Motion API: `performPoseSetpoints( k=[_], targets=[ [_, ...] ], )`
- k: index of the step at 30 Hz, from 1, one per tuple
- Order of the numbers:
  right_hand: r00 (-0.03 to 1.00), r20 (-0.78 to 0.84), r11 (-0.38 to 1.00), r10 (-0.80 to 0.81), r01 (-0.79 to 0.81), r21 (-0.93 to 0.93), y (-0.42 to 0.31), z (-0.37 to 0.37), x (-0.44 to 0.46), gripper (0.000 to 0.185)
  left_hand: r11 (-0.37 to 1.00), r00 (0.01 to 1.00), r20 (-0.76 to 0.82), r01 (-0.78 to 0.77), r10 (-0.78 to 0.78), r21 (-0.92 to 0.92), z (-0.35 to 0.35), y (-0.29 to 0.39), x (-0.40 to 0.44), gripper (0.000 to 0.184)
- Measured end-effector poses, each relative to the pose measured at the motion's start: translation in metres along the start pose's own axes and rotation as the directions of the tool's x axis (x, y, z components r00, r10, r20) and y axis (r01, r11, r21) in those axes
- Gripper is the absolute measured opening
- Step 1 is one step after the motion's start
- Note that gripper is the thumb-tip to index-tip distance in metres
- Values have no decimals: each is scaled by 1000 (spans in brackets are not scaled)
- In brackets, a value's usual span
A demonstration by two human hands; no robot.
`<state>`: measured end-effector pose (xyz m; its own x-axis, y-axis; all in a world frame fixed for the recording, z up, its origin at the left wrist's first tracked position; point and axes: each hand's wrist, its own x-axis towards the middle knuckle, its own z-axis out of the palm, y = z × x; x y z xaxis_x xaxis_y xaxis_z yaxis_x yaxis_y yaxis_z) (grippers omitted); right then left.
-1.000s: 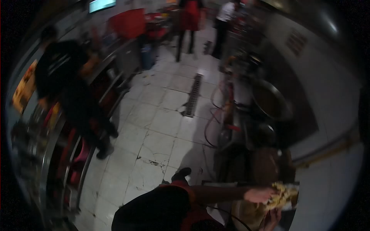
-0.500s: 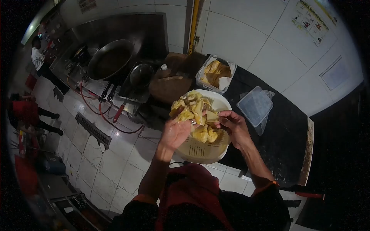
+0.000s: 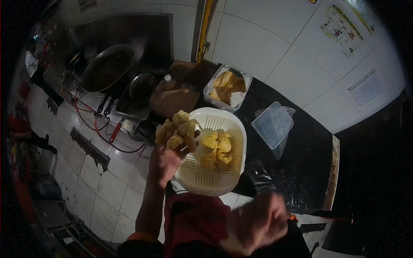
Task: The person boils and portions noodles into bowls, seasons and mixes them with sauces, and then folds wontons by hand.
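Several yellow folded food pieces (image 3: 180,129) are held in my left hand (image 3: 167,161), over the left edge of a pale slotted basket (image 3: 206,182). More yellow pieces (image 3: 217,146) lie inside that basket. My right hand (image 3: 260,221) is raised close to the body, right of the basket's lower end; it is blurred by motion, its fingers look curled, and whether anything is in them cannot be made out. Behind the basket stands a clear container (image 3: 220,105) lined with white paper, with flat yellow-brown sheets (image 3: 229,86) in it.
A clear plastic lid (image 3: 273,124) lies on the black counter (image 3: 279,170). Left of it are a brown board (image 3: 175,102), a bottle with a white cap (image 3: 167,81), a metal tray (image 3: 133,109) and a large wok (image 3: 107,69). Two people are at the far left.
The view has swung from the kitchen aisle to the counter. Since the middle frame, my left hand has moved left with its pieces, and my right hand has drawn back toward the body.
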<state>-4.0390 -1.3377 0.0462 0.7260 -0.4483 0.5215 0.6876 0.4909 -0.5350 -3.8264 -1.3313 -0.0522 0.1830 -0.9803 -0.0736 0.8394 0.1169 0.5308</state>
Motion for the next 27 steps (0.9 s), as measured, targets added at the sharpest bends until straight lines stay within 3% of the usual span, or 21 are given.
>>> performPoseSetpoints(
  k=[1,3,7,8,10,12,13,14,15,16,17,19,21,22,23,24,25,26,27],
  targets=[
    [998,63,1000,5,-6,17,0,11,-1,19,999,999,52,12,-15,50,0,2,1,54],
    [989,139,999,48,-50,11,-5,23,0,21,991,997,-71,15,-6,129,-3,-2,1,52],
    [925,269,945,268,-198,-260,-39,12,16,26,993,992,-123,4,10,114,-15,-8,0,49],
    [920,310,966,240,-195,-168,-40,5,15,26,995,992,-130,10,3,102,-14,-6,0,48],
    [985,174,1000,-6,3,16,-33,8,11,38,997,990,-141,35,-25,71,-11,-5,1,45],
    [988,127,995,-82,88,-37,-32,-6,11,29,998,986,-167,39,-30,49,-9,-2,0,44],
    [997,48,975,-59,68,-214,-33,-19,9,28,999,981,-190,35,-29,26,-10,1,-1,43],
    [999,-31,925,-35,20,-379,-34,-32,6,28,999,982,-187,36,-34,9,-13,5,-4,44],
    [985,-172,767,9,-117,-630,-34,-48,9,24,1000,980,-198,26,-22,18,-17,8,-5,44],
    [960,-273,459,63,-271,-846,-25,-69,26,22,999,982,-185,30,-25,22,-21,10,-6,45],
    [925,-374,82,73,-379,-922,-9,-92,39,22,999,984,-177,27,-21,32,-25,14,-9,46],
    [963,-242,-230,117,-211,-950,19,-145,41,21,998,992,-113,-44,48,40,-33,20,-15,48],
    [919,-361,82,160,-377,-923,40,-140,60,18,985,985,-148,-67,91,158,-37,33,-23,43],
    [926,-319,119,200,-347,-930,49,-135,73,19,804,961,12,-239,278,545,-43,41,-31,40],
    [932,-270,164,240,-313,-936,61,-130,88,20,352,912,248,-361,326,864,-55,54,-37,36],
    [907,-282,252,312,-366,-896,75,-123,102,22,-211,808,469,-420,356,883,-68,67,-44,33],
    [880,-277,331,387,-413,-849,91,-118,117,24,265,891,275,-381,362,886,-69,77,-49,34],
    [824,-241,337,512,-451,-827,107,-116,133,29,681,934,68,-305,352,666,-71,87,-54,35],
    [739,-253,399,624,-580,-710,124,-110,147,36,907,971,-198,-43,137,419,-89,93,-58,37]
  ],
)
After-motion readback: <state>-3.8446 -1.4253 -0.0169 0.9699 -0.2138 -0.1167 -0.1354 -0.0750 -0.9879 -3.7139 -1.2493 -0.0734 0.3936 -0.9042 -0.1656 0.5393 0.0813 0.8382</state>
